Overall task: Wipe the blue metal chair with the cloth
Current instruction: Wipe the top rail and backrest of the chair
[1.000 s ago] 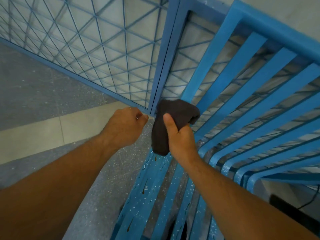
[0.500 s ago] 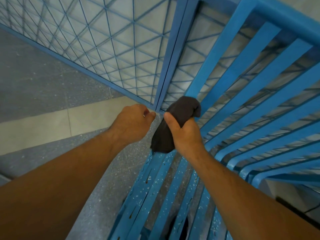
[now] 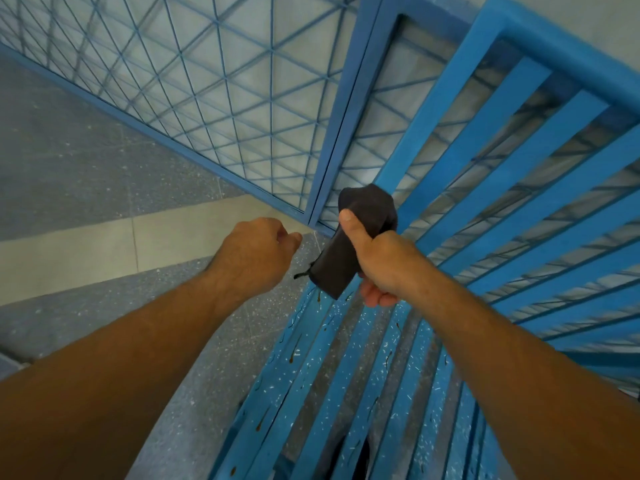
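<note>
Mid-wipe: cloth (image 3: 349,251) is gripped by curled right hand (image 3: 384,261) at the seat-back joint of the blue metal chair (image 3: 301,375), left hand (image 3: 256,251) is fisted and seemingly empty, and firm strokes along the stained seat slats are probably needed next.

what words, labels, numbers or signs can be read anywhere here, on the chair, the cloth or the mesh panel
None: no word, label, brand, number or sign shows in this view.
The blue metal chair carries only pale flecks and brown drip stains, no lettering.
The cloth gripped by the right hand is plain and dark.
The mesh panel and the floor are unmarked.
</note>
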Motion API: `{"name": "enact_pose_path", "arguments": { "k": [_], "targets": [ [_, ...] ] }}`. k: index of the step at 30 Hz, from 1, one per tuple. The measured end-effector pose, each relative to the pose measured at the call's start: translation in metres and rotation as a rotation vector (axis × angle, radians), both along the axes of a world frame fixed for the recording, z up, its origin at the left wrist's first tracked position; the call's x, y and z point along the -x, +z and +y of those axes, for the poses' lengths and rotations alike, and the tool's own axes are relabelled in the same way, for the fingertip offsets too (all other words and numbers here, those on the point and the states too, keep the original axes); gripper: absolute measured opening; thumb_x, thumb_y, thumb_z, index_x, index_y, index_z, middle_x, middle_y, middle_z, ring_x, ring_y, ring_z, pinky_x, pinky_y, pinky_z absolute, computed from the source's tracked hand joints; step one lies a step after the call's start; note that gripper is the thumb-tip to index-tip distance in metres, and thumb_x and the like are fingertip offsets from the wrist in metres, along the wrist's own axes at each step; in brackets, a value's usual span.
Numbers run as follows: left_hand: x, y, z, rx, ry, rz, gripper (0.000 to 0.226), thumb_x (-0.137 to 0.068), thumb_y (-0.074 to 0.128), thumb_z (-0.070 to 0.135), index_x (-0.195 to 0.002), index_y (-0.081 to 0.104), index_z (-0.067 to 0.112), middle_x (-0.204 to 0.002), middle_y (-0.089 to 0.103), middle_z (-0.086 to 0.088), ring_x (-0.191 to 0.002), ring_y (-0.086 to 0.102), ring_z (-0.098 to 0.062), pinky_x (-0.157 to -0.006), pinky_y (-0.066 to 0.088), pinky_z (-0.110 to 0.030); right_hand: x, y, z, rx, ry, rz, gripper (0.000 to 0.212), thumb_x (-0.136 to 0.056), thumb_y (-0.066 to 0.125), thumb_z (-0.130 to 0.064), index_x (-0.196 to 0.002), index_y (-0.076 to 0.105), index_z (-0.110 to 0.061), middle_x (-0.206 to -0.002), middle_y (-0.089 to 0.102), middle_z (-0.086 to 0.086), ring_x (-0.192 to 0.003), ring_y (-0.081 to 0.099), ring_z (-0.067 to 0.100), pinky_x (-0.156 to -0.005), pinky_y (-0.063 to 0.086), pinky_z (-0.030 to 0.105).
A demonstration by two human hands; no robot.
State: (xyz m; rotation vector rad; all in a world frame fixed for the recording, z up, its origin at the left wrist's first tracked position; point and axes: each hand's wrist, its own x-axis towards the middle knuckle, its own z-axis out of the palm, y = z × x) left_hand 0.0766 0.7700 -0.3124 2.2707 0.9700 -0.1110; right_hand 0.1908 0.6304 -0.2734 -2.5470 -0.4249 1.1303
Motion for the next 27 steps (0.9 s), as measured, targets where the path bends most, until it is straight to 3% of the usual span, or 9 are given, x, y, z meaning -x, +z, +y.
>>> {"name": "enact_pose_path", "arguments": {
  "k": [2,4,6,10,14,17,20,23,27],
  "targets": [
    [0.003,0.000,0.003,-0.008,0.012,-0.001,0.037,-0.098,0.047,0.044,-0.107,0.065,0.013,-0.086,0.058,0.002,-0.066,0.045,-0.005,-0.050,0.029,-0.017,-0.005,0.003,-0.013,0.014,0.245,-0.230,0.072,-0.088,0.030,-0.074,-0.068,0.060,-0.012,-0.060,0.063,0.005,-0.054,0.063,0.019,-0.057,0.051,0.032],
    [0.007,0.000,0.005,-0.012,0.027,-0.003,0.037,-0.098,0.047,0.043,-0.108,0.064,0.012,-0.088,0.058,0.001,-0.069,0.047,-0.008,-0.053,0.032,-0.020,-0.011,-0.004,-0.027,-0.143,0.563,-0.716,0.048,-0.096,0.042,-0.056,-0.076,0.057,-0.016,-0.071,0.059,0.000,-0.066,0.059,0.021,-0.059,0.044,0.030],
    [0.010,-0.001,0.007,-0.013,0.049,0.000,0.037,-0.099,0.045,0.044,-0.108,0.064,0.013,-0.086,0.055,0.003,-0.072,0.049,-0.010,-0.056,0.033,-0.022,-0.021,-0.019,-0.034,-0.400,0.930,-1.007,0.030,-0.094,0.051,-0.041,-0.097,0.063,-0.013,-0.097,0.064,0.005,-0.095,0.062,0.029,-0.087,0.048,0.041],
    [0.013,-0.004,0.006,-0.020,0.074,-0.014,0.034,-0.099,0.042,0.044,-0.094,0.062,0.016,-0.074,0.054,0.007,-0.064,0.048,-0.005,-0.050,0.031,-0.021,-0.040,-0.042,-0.016,-0.405,1.358,-1.044,0.042,-0.096,0.048,-0.047,-0.116,0.063,-0.013,-0.120,0.064,0.010,-0.126,0.051,0.034,-0.115,0.021,0.057],
    [0.015,-0.009,-0.002,-0.007,0.069,-0.022,0.031,-0.100,0.042,0.040,-0.085,0.059,0.018,-0.070,0.055,0.006,-0.062,0.052,-0.006,-0.048,0.031,-0.021,-0.040,-0.039,0.010,-0.459,1.336,-1.111,0.041,-0.097,0.044,-0.044,-0.078,0.068,-0.016,-0.072,0.066,0.003,-0.072,0.059,0.026,-0.088,0.045,0.043],
    [0.014,-0.009,-0.012,-0.018,0.090,-0.072,0.028,-0.100,0.044,0.037,-0.085,0.059,0.019,-0.069,0.055,0.007,-0.061,0.051,-0.005,-0.048,0.030,-0.019,-0.031,-0.039,0.018,-0.433,1.295,-1.069,0.046,-0.096,0.040,-0.040,-0.067,0.067,-0.016,-0.062,0.064,0.003,-0.060,0.052,0.024,-0.075,0.042,0.040],
    [0.009,-0.001,-0.025,0.038,0.113,-0.207,0.020,-0.100,0.045,0.027,-0.089,0.060,0.021,-0.073,0.057,0.012,-0.065,0.052,-0.002,-0.051,0.032,-0.013,-0.033,-0.040,0.012,-0.475,1.233,-1.056,0.043,-0.098,0.040,-0.039,-0.079,0.070,-0.014,-0.075,0.067,0.004,-0.074,0.058,0.024,-0.090,0.043,0.044],
    [-0.002,0.012,-0.039,0.218,0.137,-0.339,0.017,-0.100,0.045,0.023,-0.098,0.061,0.026,-0.084,0.061,0.012,-0.075,0.056,0.000,-0.058,0.037,-0.008,-0.040,-0.032,0.005,-0.561,1.200,-0.932,0.031,-0.097,0.046,-0.026,-0.110,0.066,-0.006,-0.109,0.067,0.011,-0.115,0.057,0.029,-0.113,0.029,0.047],
    [-0.027,0.018,-0.050,0.275,-0.021,-0.310,0.024,-0.096,0.050,0.038,-0.106,0.062,0.020,-0.093,0.067,0.002,-0.081,0.063,-0.012,-0.069,0.053,-0.028,-0.072,0.016,-0.012,-0.681,1.013,-1.023,0.032,-0.082,0.049,0.001,-0.110,0.064,0.003,-0.111,0.064,0.020,-0.118,0.053,0.036,-0.112,0.027,0.045]
  ]
}}
